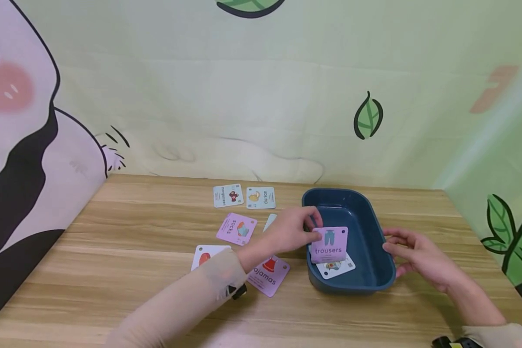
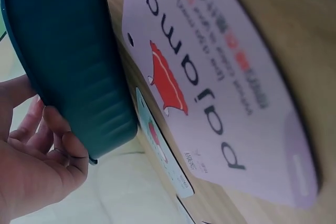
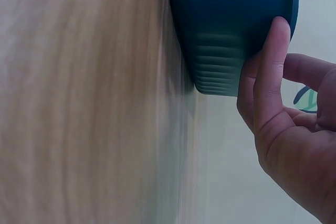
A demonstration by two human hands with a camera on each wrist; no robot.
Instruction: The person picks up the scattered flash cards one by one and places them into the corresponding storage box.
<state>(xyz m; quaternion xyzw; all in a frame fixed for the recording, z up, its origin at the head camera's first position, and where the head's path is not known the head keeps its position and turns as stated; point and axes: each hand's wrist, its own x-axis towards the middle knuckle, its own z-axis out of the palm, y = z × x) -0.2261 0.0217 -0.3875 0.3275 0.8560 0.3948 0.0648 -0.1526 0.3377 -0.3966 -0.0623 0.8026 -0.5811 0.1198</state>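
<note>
Over the near left part of a dark blue plastic bin (image 1: 383, 270), my left hand (image 1: 289, 231) pinches a purple "trousers" card (image 1: 329, 247) by its upper left edge. Under it in the bin lies a white picture card (image 1: 337, 267), partly covered. At the bin's right side, my right hand (image 1: 426, 261) touches the outer wall with its fingertips, just below the rim in the right wrist view. A purple "pajamas" card (image 1: 269, 277) lies on the table below my left wrist, large in the left wrist view. The "trousers" card is hidden in that view.
Left of the bin lie a purple "socks" card (image 1: 237, 228), a "mangosteen" card (image 1: 228, 195) and a "durian" card (image 1: 261, 198). My left arm partly covers a white card (image 1: 204, 255) and a light blue card (image 1: 269, 221). A printed cloth (image 1: 243, 96) hangs behind the wooden table (image 1: 135, 241).
</note>
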